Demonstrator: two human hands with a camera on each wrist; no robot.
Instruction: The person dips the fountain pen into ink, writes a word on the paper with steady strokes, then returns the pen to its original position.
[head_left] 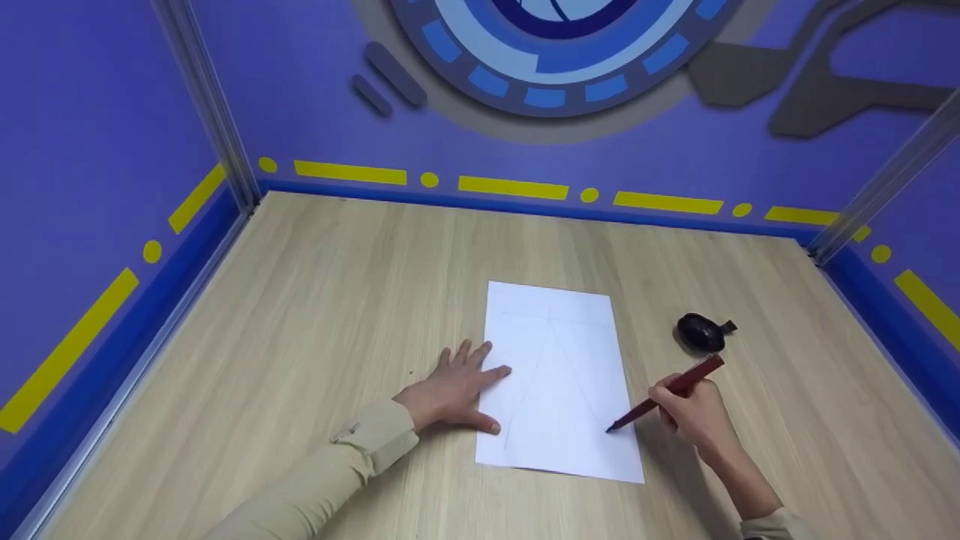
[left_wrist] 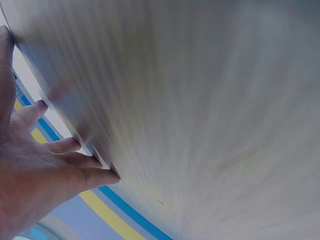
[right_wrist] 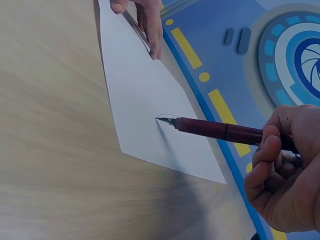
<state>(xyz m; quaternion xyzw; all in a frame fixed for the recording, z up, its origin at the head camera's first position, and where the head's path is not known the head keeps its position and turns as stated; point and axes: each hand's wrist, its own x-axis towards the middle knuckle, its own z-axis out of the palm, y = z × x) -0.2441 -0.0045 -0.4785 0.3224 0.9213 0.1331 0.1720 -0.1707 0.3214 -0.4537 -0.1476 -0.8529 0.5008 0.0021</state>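
A white sheet of paper [head_left: 559, 375] lies on the table, bearing faint thin lines: two slant down from a point near its top, and one runs across the upper part. My left hand [head_left: 454, 386] rests with fingers spread at the sheet's left edge, thumb and forefinger over the paper. In the left wrist view the left hand [left_wrist: 45, 175] shows its palm side and fingertips against the surface. My right hand [head_left: 697, 416] grips a dark red fountain pen [head_left: 686, 379] toward its rear. The nib [right_wrist: 165, 119] points at the paper's lower right area.
A small glossy black rounded object with a short tab [head_left: 701, 333] sits on the wood-grain table [head_left: 337, 300], right of the sheet and beyond the right hand. Blue-purple panels [head_left: 315, 112] with yellow markings stand along the back and both sides, joined by metal posts.
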